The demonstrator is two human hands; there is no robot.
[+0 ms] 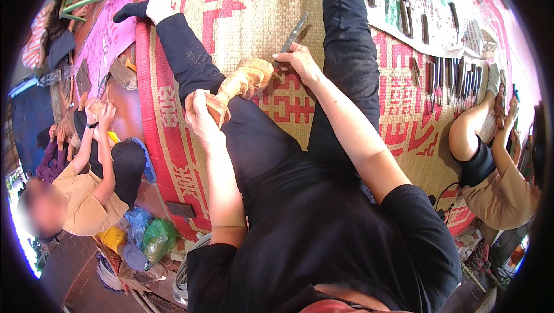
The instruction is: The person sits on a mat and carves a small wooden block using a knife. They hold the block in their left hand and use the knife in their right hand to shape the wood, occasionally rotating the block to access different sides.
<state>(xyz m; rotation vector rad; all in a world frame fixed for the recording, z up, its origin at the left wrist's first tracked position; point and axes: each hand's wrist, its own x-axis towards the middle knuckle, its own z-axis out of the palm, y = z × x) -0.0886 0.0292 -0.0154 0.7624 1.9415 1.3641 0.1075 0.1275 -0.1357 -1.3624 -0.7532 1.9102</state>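
My left hand [203,118] is closed round the flat base of a carved wooden figure [251,76]. The pale figure slants up and to the right above my left thigh, its rounded, carved end toward my right hand. My right hand [300,62] grips a slim dark-grey carving tool [295,31], which points up and away from the figure. A small gap separates the right hand from the wood. The lower part of the tool is hidden by my fingers.
Beneath my spread legs is a red and straw woven mat [283,99]. At right, many dark-handled carving tools [404,7] lie on a pale sheet, others in a row on the mat [456,76]. People sit on both sides; plastic bags [158,241] lie lower left.
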